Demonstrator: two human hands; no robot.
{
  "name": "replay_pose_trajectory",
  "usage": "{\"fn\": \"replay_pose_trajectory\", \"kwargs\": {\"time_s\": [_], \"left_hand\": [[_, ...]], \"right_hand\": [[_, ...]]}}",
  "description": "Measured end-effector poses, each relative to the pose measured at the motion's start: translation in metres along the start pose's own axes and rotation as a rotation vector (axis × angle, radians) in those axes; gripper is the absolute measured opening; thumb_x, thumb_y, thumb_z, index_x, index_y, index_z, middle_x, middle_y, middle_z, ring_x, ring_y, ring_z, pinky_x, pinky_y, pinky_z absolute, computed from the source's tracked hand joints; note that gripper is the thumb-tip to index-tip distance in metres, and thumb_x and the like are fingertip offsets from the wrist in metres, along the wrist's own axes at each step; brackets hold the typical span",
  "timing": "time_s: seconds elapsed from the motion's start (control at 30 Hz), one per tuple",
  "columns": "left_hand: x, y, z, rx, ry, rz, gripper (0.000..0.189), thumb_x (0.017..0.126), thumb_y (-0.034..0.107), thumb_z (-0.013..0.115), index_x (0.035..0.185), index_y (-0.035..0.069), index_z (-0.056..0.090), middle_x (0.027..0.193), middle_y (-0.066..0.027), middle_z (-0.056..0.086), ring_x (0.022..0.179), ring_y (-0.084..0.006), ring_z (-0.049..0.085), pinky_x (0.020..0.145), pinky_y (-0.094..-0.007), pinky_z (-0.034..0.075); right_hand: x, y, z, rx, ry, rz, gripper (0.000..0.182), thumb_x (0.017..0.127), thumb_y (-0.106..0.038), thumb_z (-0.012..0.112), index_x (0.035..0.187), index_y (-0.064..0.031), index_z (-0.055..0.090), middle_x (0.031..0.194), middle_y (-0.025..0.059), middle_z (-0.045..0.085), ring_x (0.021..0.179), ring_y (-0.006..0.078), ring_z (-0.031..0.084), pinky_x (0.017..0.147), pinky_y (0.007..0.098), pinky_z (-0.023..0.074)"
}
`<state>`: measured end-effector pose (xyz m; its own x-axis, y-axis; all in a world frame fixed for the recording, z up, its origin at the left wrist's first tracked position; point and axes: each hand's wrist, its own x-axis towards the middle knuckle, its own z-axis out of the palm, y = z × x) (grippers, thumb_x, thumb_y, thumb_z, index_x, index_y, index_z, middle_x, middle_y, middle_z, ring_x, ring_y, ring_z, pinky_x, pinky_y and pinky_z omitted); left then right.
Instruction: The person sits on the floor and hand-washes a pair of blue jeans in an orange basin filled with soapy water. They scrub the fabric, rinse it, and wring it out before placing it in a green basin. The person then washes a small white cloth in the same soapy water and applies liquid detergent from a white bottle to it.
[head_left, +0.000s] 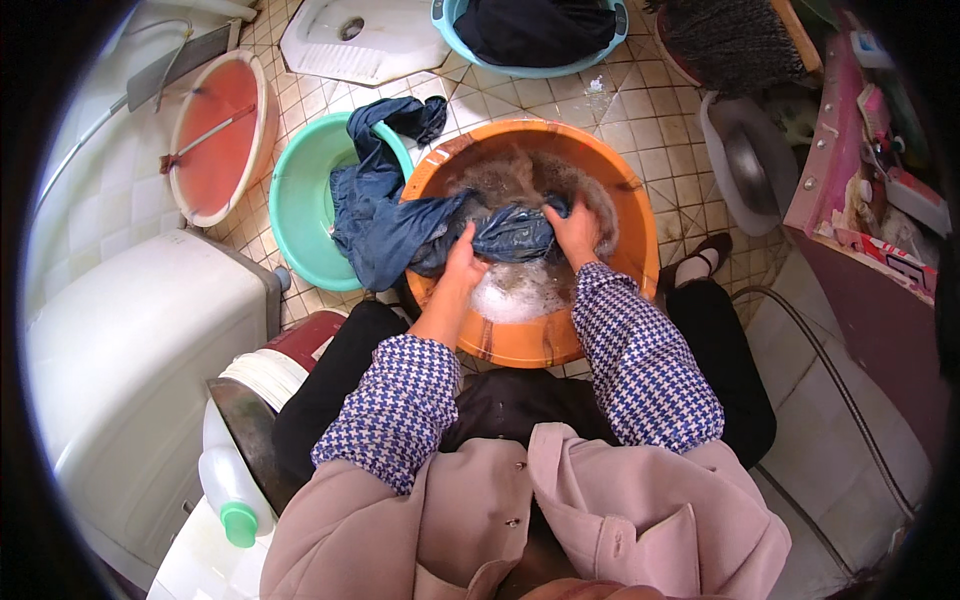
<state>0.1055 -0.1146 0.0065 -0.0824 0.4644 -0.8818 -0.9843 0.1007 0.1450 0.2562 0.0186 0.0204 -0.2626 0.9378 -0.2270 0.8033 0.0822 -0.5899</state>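
An orange plastic basin (517, 345) with murky, sudsy water stands on the floor before me. Wet blue denim trousers (375, 217) lie partly in its water, pass over its left rim and hang across a green plastic basin (289, 225). My left hand (465, 262) rests against the denim on the left side of the water, thumb up; whether its fingers grip is hidden. On the right, my right hand (576, 229) is closed on a bunched end of the denim at the suds. White foam floats below both hands.
A light blue basin (525, 71) with dark cloth and a squat toilet (367, 45) lie beyond. Left are a tilted red-bottomed tub (225, 142) and a white appliance (150, 300). Right are a translucent basin (750, 165), a cluttered pink shelf (817, 180) and a metal hose (817, 345).
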Motion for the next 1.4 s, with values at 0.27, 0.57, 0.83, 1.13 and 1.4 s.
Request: {"fn": "replay_pose_trajectory", "kwargs": {"time_s": [0.27,0.57,0.83,1.13,1.4], "left_hand": [[0.005,0.021,0.017,0.073,-0.31,-0.017,0.059,0.076,0.064,0.05,0.1,0.011,0.06,0.098,-0.0057,0.061,0.087,-0.0216,0.056,0.081,-0.0352,0.045],[0.03,-0.027,0.013,0.05,-0.043,-0.04,0.023,0.085,0.021,0.051,0.1,0.004,0.058,0.095,-0.0099,0.062,0.08,-0.0246,0.062,0.075,-0.0401,0.051],[-0.012,0.0,0.015,0.05,-0.083,-0.121,0.058,0.083,0.053,0.05,0.119,0.007,0.051,0.119,-0.0097,0.054,0.108,-0.0251,0.052,0.095,-0.0425,0.039],[0.032,0.001,-0.016,-0.06,-0.23,0.027,0.03,0.086,0.037,0.051,0.102,0.012,0.056,0.097,-0.0079,0.059,0.081,-0.0231,0.058,0.072,-0.0381,0.05],[0.007,-0.018,0.012,0.029,0.001,0.019,0.027,0.086,0.02,0.052,0.107,0.003,0.055,0.098,-0.0102,0.062,0.082,-0.0237,0.063,0.075,-0.0368,0.053]], "right_hand": [[-0.1,-0.092,0.006,0.561,-0.24,-0.352,0.039,0.066,-0.011,0.07,0.102,-0.0033,0.059,0.096,0.0118,0.053,0.09,0.0268,0.055,0.078,0.0315,0.0437],[-0.026,-0.05,0.008,-0.21,-0.045,-0.181,0.04,0.074,-0.035,0.063,0.1,-0.0062,0.056,0.093,0.0163,0.055,0.085,0.0343,0.055,0.068,0.0437,0.0452],[-0.029,0.014,0.051,0.199,-0.045,0.288,0.05,0.078,-0.034,0.063,0.109,0.0031,0.052,0.103,0.0204,0.059,0.095,0.0314,0.056,0.081,0.0378,0.0438],[-0.124,-0.12,-0.017,0.298,-0.253,-0.427,0.032,0.071,-0.021,0.069,0.096,-0.0051,0.057,0.089,0.0115,0.056,0.081,0.0288,0.057,0.069,0.0344,0.0463],[0.002,-0.024,0.001,-0.233,-0.138,-0.138,0.051,0.078,-0.045,0.058,0.111,-0.007,0.052,0.092,0.0228,0.061,0.088,0.0357,0.059,0.074,0.0446,0.0461]]}}
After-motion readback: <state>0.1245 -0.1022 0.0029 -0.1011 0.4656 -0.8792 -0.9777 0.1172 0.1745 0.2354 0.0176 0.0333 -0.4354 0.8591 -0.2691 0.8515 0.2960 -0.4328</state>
